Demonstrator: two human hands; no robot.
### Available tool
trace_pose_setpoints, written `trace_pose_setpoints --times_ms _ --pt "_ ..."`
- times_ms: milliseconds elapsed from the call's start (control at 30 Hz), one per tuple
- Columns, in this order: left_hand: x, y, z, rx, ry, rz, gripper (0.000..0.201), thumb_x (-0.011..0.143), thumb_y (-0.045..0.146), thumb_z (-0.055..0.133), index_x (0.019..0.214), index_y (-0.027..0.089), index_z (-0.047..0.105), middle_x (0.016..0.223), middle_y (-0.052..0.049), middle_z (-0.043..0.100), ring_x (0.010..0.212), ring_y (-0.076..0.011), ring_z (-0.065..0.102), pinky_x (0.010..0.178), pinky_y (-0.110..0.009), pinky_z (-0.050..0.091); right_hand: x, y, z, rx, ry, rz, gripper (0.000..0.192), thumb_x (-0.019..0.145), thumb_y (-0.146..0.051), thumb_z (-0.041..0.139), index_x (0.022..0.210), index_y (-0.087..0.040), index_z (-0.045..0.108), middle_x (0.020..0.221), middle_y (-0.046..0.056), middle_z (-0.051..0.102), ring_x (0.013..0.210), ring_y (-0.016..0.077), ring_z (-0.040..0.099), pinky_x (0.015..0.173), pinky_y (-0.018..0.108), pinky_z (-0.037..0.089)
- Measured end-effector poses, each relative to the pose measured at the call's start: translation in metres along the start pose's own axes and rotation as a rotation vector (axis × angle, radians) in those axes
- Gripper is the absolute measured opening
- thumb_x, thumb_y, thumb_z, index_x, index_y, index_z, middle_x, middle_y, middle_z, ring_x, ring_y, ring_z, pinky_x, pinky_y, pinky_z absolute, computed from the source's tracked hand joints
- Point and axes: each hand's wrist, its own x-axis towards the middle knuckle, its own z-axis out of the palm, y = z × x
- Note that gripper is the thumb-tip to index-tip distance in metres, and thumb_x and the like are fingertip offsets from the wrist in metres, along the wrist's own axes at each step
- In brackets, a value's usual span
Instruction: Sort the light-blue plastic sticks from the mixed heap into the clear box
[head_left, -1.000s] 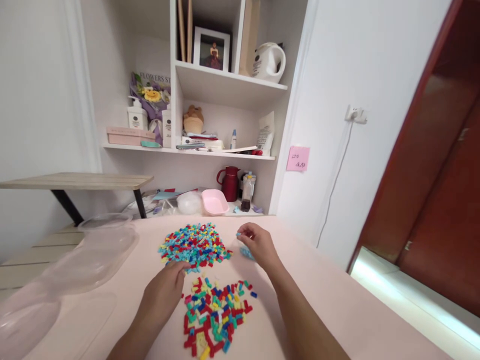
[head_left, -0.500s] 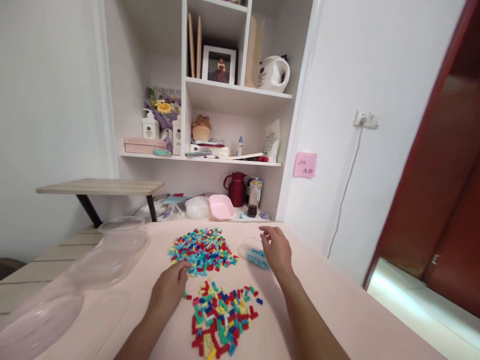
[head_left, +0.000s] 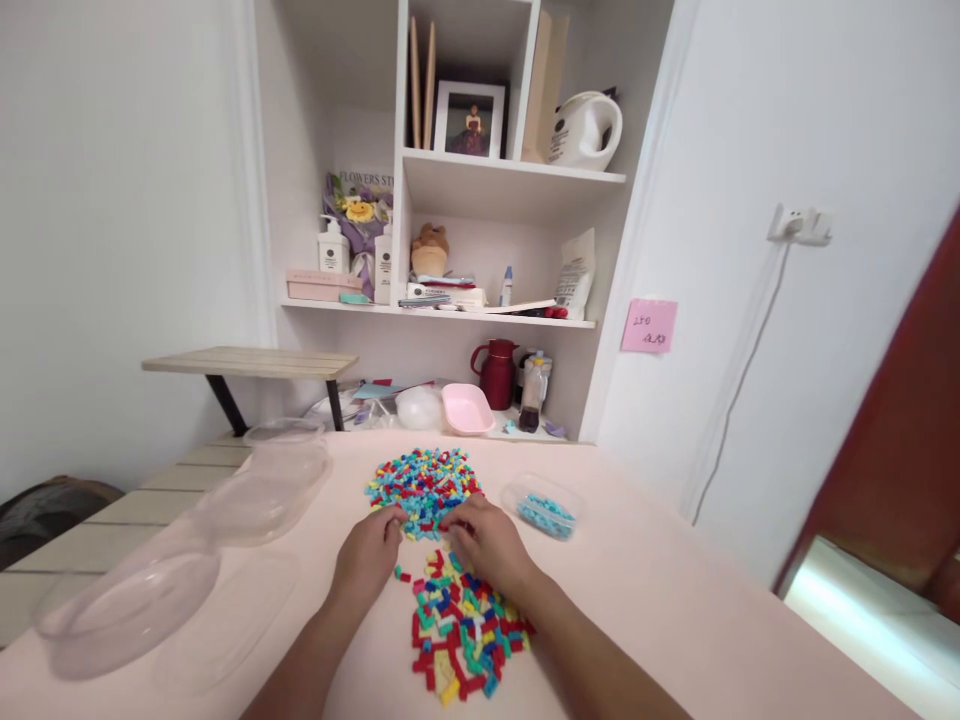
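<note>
Small toy building bricks in mixed colours lie in two piles, a far pile (head_left: 420,480) and a near pile (head_left: 465,630). My left hand (head_left: 367,555) rests at the near left edge of the far pile, its fingers curled in to the thumb; whatever they pinch is too small to make out. Opposite it, my right hand (head_left: 487,545) reaches over the gap between the piles. Its thumb and fingers are apart at the far pile's near edge, with no brick visible between them. A clear plastic container (head_left: 574,497) holding blue bricks (head_left: 546,516) stands to the right.
Several clear plastic containers (head_left: 127,600) line the table's left side, beside a clear lid (head_left: 232,620). A pink tray (head_left: 468,410), a red jug (head_left: 496,374) and a bottle (head_left: 532,396) stand at the back. Wooden slats (head_left: 142,500) adjoin the table on the left.
My right hand has moved left from above the blue-brick container to the far pile. My left hand stays by that pile. The view has turned slightly left.
</note>
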Motion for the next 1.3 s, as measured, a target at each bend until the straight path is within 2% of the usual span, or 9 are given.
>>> trace_pose_setpoints --times_ms 200,333,467,600,867,967,1133,1300 --pt "0.000 0.003 -0.002 0.049 -0.024 0.000 0.030 0.086 0.019 0.037 0.090 0.024 0.067 0.078 0.002 0.069 0.068 -0.0120 0.062 0.063 -0.021 0.041 -0.002 0.000 0.006 -0.055 -0.062 -0.020 0.024 0.086 -0.017 0.051 0.096 -0.025 0.071 0.098 0.002 0.069 0.093 0.0170 0.061 0.085 0.026 0.043" --pt "0.000 0.004 -0.001 0.084 -0.044 0.002 0.031 0.086 0.018 0.038 0.094 0.024 0.067 0.081 0.001 0.069 0.074 -0.0118 0.063 0.067 -0.020 0.040 -0.001 0.002 0.010 -0.071 -0.071 -0.069 0.029 0.088 -0.016 0.047 0.103 -0.026 0.069 0.102 0.002 0.069 0.097 0.0169 0.061 0.086 0.025 0.042" --pt "-0.001 0.004 0.002 0.118 -0.060 0.023 0.028 0.086 0.019 0.043 0.099 0.026 0.067 0.090 0.002 0.069 0.081 -0.0117 0.062 0.069 -0.021 0.040 0.003 0.001 0.012 -0.177 -0.114 -0.042 0.030 0.089 -0.020 0.049 0.110 -0.030 0.068 0.102 0.003 0.068 0.094 0.0177 0.061 0.081 0.025 0.042" --pt "0.000 0.001 0.006 0.141 -0.081 0.052 0.028 0.082 0.020 0.051 0.105 0.027 0.065 0.090 0.002 0.066 0.080 -0.0117 0.059 0.069 -0.021 0.039 0.009 -0.002 0.013 -0.291 -0.142 0.004 0.028 0.088 -0.022 0.052 0.106 -0.034 0.070 0.099 0.002 0.065 0.090 0.0176 0.061 0.075 0.025 0.041" --pt "-0.002 0.000 0.011 0.124 -0.129 0.095 0.038 0.078 0.024 0.057 0.116 0.029 0.058 0.095 0.003 0.063 0.079 -0.0107 0.058 0.067 -0.020 0.039 0.007 0.000 0.013 -0.279 -0.129 0.007 0.024 0.087 -0.023 0.054 0.105 -0.031 0.068 0.100 0.001 0.063 0.089 0.0154 0.060 0.073 0.023 0.039" --pt "-0.003 0.002 0.012 0.114 -0.149 0.116 0.036 0.075 0.024 0.060 0.111 0.030 0.059 0.095 0.004 0.062 0.079 -0.0103 0.057 0.066 -0.020 0.039 0.008 0.002 0.013 -0.268 -0.148 0.021 0.023 0.086 -0.023 0.055 0.102 -0.030 0.069 0.097 0.001 0.064 0.090 0.0156 0.059 0.073 0.023 0.038" --pt "-0.003 0.002 0.013 0.108 -0.150 0.139 0.023 0.075 0.022 0.060 0.097 0.027 0.062 0.095 0.004 0.062 0.082 -0.0104 0.057 0.070 -0.020 0.039 0.010 0.000 0.012 -0.246 -0.178 0.012 0.027 0.087 -0.025 0.055 0.108 -0.036 0.068 0.098 0.000 0.064 0.092 0.0159 0.059 0.075 0.023 0.039" --pt "-0.001 0.001 0.014 0.111 -0.153 0.155 0.019 0.076 0.023 0.058 0.093 0.026 0.064 0.094 0.002 0.062 0.084 -0.0114 0.057 0.070 -0.021 0.039 0.008 -0.007 0.008 -0.267 -0.177 0.027 0.024 0.084 -0.023 0.057 0.103 -0.031 0.069 0.100 0.001 0.064 0.092 0.0165 0.059 0.074 0.023 0.039"
